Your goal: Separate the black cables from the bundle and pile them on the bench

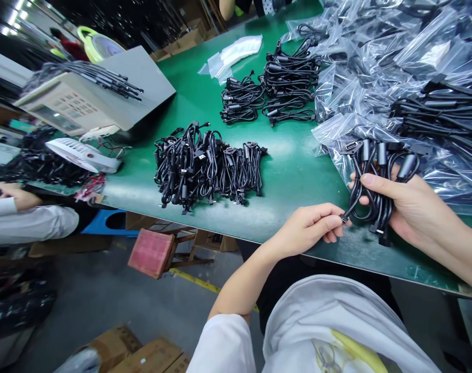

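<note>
My right hand [402, 204] is closed around a bundle of black cables [375, 181] with grey plugs, held just above the green table [298, 160] near its front edge. My left hand [311, 225] pinches one cable end of that bundle between thumb and fingers. Just behind the bundle lies a heap of clear plastic bags [395, 77] with cables in them.
A row of coiled black cables [205, 163] lies mid-table, with more coils [275, 88] farther back and flat empty bags [236, 52] beyond. A grey test device [100, 98] stands at the left. Another person's sleeve and hand [22, 207] show at far left. A stool [154, 254] and cardboard boxes [143, 352] stand on the floor.
</note>
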{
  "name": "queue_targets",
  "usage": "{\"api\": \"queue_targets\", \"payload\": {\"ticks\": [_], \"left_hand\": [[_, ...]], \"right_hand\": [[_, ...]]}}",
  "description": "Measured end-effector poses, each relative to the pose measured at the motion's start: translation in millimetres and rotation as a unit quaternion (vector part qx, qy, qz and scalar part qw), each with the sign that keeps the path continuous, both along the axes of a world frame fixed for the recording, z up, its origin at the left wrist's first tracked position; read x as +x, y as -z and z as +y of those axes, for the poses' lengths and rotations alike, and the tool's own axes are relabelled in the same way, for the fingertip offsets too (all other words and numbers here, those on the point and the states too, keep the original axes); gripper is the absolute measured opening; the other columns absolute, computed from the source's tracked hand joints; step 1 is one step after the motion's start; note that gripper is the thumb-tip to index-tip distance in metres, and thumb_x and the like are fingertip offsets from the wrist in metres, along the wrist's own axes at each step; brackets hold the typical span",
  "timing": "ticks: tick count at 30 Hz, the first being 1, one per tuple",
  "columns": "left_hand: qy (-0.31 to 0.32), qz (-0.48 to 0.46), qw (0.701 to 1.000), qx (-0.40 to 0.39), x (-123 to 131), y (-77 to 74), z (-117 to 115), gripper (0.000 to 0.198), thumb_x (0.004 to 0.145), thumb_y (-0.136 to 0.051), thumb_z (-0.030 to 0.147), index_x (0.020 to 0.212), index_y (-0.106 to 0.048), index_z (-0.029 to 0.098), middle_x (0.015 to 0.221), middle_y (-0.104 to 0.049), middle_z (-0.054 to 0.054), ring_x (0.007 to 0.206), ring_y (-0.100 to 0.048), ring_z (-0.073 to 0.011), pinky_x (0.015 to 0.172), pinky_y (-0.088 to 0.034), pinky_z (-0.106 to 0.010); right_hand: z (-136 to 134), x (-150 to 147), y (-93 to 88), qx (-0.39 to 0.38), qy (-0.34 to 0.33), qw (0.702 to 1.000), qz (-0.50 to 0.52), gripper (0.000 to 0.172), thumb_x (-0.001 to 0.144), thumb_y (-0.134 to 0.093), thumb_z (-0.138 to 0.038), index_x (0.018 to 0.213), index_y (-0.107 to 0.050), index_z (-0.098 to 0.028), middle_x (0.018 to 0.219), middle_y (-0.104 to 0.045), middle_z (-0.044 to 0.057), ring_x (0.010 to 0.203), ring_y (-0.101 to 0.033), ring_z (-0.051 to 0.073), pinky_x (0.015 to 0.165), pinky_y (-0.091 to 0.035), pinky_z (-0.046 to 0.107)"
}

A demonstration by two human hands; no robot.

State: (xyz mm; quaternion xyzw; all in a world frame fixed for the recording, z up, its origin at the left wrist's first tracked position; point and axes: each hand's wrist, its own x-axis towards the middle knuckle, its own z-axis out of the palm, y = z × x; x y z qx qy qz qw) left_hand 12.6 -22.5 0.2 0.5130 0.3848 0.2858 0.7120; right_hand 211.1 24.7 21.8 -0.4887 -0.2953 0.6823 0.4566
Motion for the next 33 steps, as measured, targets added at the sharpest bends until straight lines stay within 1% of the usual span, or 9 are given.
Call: {"api": "queue_targets", "payload": {"ticks": [3,9,16,21,24,29,33], "left_hand": [[-0.002,-0.007,1.000,0.007,-0.6,0.1,-0.4,0.041,0.099,-0.059,0.054,0.102,-0.067,0.014,0.081,-0.063,-0.001,0.068,-0.058,-0.0078,0.069,-0.049,-0.023],[-0.003,-0.012,1.000,0.015,-1.3,1.9,-0.5,0.045,0.100,-0.055,0.057,0.102,-0.067,0.014,0.081,-0.063,-0.001,0.067,-0.058,-0.0082,0.069,-0.049,-0.023],[-0.003,-0.009,1.000,0.006,-0.9,1.6,0.2,0.047,0.099,-0.056,0.060,0.101,-0.064,0.014,0.079,-0.062,-0.001,0.066,-0.058,-0.0084,0.068,-0.049,-0.023],[-0.001,-0.017,1.000,0.008,-0.3,1.1,0.7,0.047,0.099,-0.056,0.060,0.100,-0.063,0.014,0.078,-0.061,0.000,0.065,-0.057,-0.0085,0.067,-0.049,-0.023],[-0.002,-0.017,1.000,0.009,-0.2,1.0,0.9,0.046,0.099,-0.056,0.059,0.100,-0.063,0.014,0.078,-0.061,0.000,0.065,-0.057,-0.0083,0.066,-0.048,-0.023],[-0.002,-0.010,1.000,0.017,-0.6,0.4,0.9,0.044,0.100,-0.056,0.058,0.100,-0.064,0.014,0.078,-0.061,0.000,0.066,-0.057,-0.0080,0.068,-0.049,-0.023],[-0.008,0.001,1.000,0.004,-0.3,-1.1,0.5,0.045,0.098,-0.057,0.059,0.099,-0.064,0.014,0.077,-0.061,0.000,0.065,-0.057,-0.0079,0.068,-0.049,-0.023]], "right_hand": [[-1.0,1.0,-1.4,-0.001,-0.001,1.000,0.005,0.036,0.057,-0.101,-0.033,0.083,-0.079,-0.020,0.079,-0.071,-0.002,0.055,-0.063,0.010,0.046,-0.060,0.020],[-1.4,1.0,-1.1,0.000,0.004,1.000,0.010,0.033,0.058,-0.100,-0.031,0.078,-0.077,-0.020,0.076,-0.068,-0.003,0.054,-0.062,0.009,0.046,-0.059,0.018],[-1.4,1.0,2.5,0.000,0.006,1.000,0.022,0.030,0.058,-0.099,-0.025,0.078,-0.077,-0.022,0.076,-0.069,-0.005,0.056,-0.065,0.009,0.050,-0.060,0.017],[-1.7,1.4,3.3,-0.005,0.001,1.000,0.021,0.030,0.060,-0.099,-0.030,0.078,-0.077,-0.023,0.077,-0.070,-0.004,0.057,-0.065,0.010,0.050,-0.060,0.017],[-1.4,1.6,3.1,0.000,-0.002,1.000,0.019,0.030,0.060,-0.099,-0.030,0.078,-0.077,-0.023,0.075,-0.069,-0.004,0.056,-0.064,0.010,0.049,-0.059,0.017],[-1.8,2.1,1.4,-0.010,0.005,1.000,0.019,0.031,0.058,-0.100,-0.030,0.078,-0.078,-0.021,0.078,-0.071,-0.003,0.056,-0.065,0.008,0.049,-0.059,0.015],[-1.8,2.1,1.5,-0.019,0.010,1.000,0.015,0.033,0.056,-0.101,-0.030,0.078,-0.079,-0.021,0.078,-0.071,-0.003,0.056,-0.065,0.009,0.049,-0.060,0.015]]}}
